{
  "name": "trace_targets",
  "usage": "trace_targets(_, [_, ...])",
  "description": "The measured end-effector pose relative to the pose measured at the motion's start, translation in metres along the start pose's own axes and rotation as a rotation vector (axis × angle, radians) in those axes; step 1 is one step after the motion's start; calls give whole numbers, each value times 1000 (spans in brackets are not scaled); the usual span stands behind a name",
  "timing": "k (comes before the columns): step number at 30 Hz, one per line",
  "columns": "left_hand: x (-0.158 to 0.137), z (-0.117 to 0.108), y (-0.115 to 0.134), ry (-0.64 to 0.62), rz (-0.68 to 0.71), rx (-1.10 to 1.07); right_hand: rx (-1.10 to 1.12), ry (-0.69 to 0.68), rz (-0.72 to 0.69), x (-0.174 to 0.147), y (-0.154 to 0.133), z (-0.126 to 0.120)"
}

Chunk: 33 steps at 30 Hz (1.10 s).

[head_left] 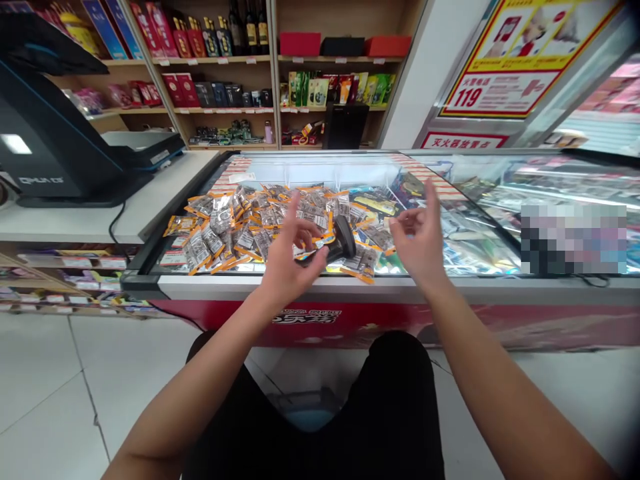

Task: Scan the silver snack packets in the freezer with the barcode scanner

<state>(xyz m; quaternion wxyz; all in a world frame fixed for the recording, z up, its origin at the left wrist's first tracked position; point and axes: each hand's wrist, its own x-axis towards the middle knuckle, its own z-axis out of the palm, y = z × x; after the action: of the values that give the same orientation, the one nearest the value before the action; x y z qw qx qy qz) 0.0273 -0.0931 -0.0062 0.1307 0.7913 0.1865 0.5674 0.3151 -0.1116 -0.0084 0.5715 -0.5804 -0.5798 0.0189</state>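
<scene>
Above the freezer's glass lid [310,167] is my left hand [290,260], index finger raised, thumb apart and the other fingers loosely bent. A black handheld barcode scanner [344,239] lies just beyond its thumb; I see no grip on it. My right hand [423,247] hovers farther right with its index finger pointing up, its thumb out and the rest curled; nothing held shows in it. Many small clear packets with orange edges [220,213] lie heaped on the glass behind and left of my left hand. Some packets [367,257] lie between the hands.
A black scale or till machine [55,133] stands on the white counter [125,207] at left. Stocked shelves [220,60] line the back. Right of the freezer's dark divider [490,220], goods show under glass. My black-clad knees [400,373] are close to the red freezer front [225,313].
</scene>
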Motion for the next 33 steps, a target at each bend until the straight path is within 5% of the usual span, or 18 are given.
trace_targets(2, [1, -14, 13, 143, -12, -235, 250, 16, -125, -20, -49, -9])
trace_targets(6, [-2, -37, 29, 117, -72, -393, 520, -193, -155, -55, -119, -15])
trace_targets(11, [-5, -50, 13, 47, -200, -404, 588, -311, 63, -49, -117, 8])
trace_targets(16, [-6, -62, -1, 11, -217, -321, 576, -277, 71, -38, -104, 17])
trace_targets(20, [-17, -85, -16, -93, -182, -56, 306, -450, 75, -48, -103, 14])
trace_targets(23, [-29, -106, -35, -184, -129, 375, -263, -644, 73, -62, -108, 18])
trace_targets(26, [-39, -116, -50, -248, -155, 692, -744, -700, 97, -73, -116, 32])
trace_targets(33, [-49, -113, -59, -273, -197, 728, -661, -523, -10, -75, -98, 64])
